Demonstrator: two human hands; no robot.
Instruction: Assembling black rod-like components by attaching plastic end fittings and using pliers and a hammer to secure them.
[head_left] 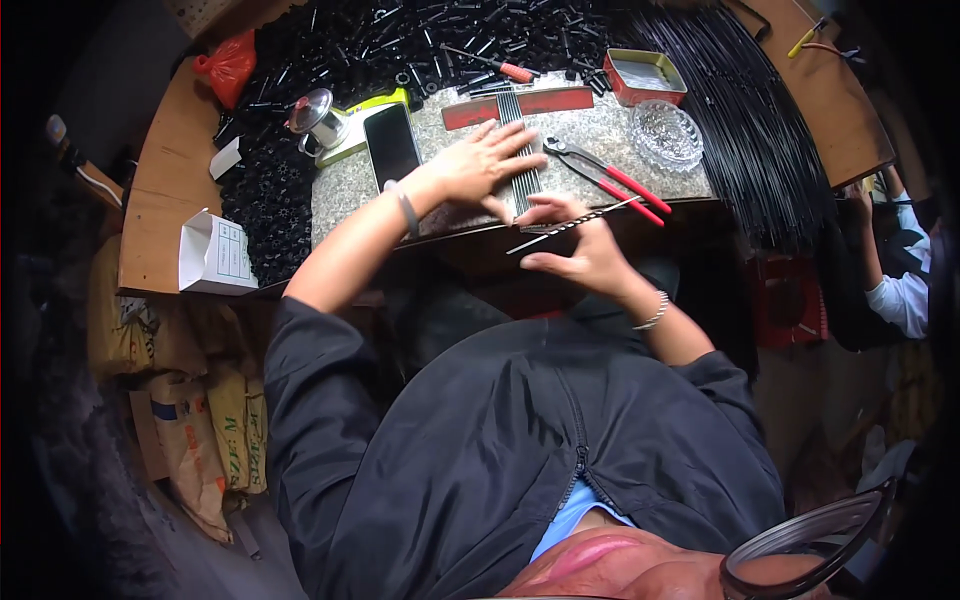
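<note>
My left hand [482, 165] lies spread and flat over a row of thin grey metal rods [522, 178] on a speckled stone slab [440, 128]. The rods' far ends cross a red bar [560, 102]. By the rods' near ends is my right hand [580, 245], thumb and forefinger apart. A slim spiral rod [568, 230], like a long drill bit, runs slantwise across its fingers and seems held there; the exact grip is partly hidden. Red-handled pincers [610, 183] rest just right of the rods. A dark phone [392, 146] lies left of my left hand.
Piles of small black parts [350, 50] cover the bench's back and left. At right are a glass dish [666, 135], a red tin [645, 78] and long black rods [740, 120]. A red-handled screwdriver [515, 73] lies behind. Another person's arm [885, 270] shows far right.
</note>
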